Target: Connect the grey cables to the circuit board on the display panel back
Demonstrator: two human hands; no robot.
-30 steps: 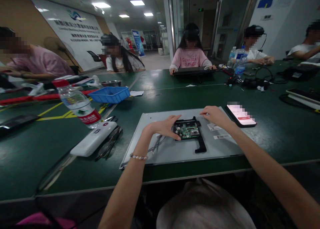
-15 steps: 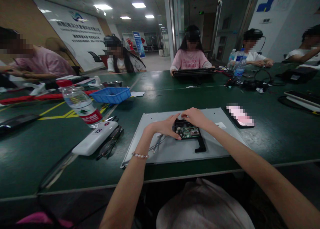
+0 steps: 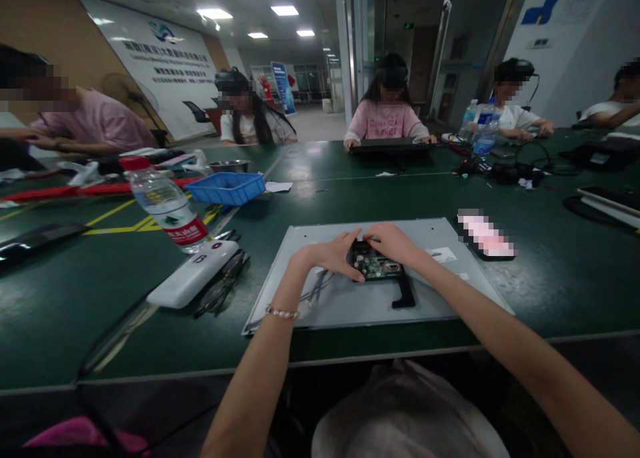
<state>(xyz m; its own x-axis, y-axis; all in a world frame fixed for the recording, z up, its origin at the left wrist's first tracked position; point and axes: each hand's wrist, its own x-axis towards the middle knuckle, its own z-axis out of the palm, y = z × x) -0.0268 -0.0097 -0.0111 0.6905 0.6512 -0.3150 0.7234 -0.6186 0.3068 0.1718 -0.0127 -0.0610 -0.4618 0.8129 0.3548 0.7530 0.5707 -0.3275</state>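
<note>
A green circuit board [image 3: 381,267] in a black frame [image 3: 406,291] lies on a light grey panel [image 3: 350,311]. My left hand [image 3: 336,255] grips the board's left side, thumb at its near left corner and fingers at the far left. At the far edge of the board is my right hand [image 3: 391,241], its fingers bent and pressed onto the frame there; the fingertips are partly hidden. Thin grey cables [image 3: 318,288] run over the panel to the left of the board, beneath my left wrist.
Left of the panel are a white power bank [image 3: 195,275], glasses [image 3: 223,286], a water bottle [image 3: 175,211] and a blue tray [image 3: 230,189]. A phone [image 3: 485,237] lies to the right. Several people sit around the green table [image 3: 320,208].
The whole view has shifted slightly. My right hand has moved a little on the board's far edge; my left hand keeps its hold.
</note>
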